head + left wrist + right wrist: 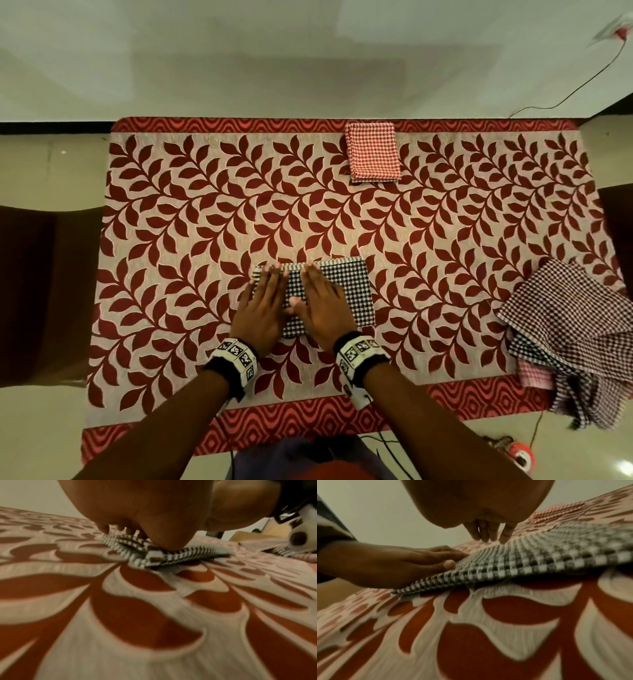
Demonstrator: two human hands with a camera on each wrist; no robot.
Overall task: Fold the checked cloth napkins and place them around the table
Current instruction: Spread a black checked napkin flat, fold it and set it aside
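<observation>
Hands flat on black-and-white checked napkin [337, 294], near table edge closest to person. Left hand [262, 308]: fingers straight, pressing napkin's left end. Right hand [322, 305]: fingers extended, palm down on napkin middle. Napkin: folded rectangle, layered edges visible in left wrist view. Red checked napkin [373, 150]: folded square at far table edge. Unfolded checked cloths [575, 339]: heaped at right edge, partly overhanging. Leaf-pattern tablecloth [191, 219] beneath all.
</observation>
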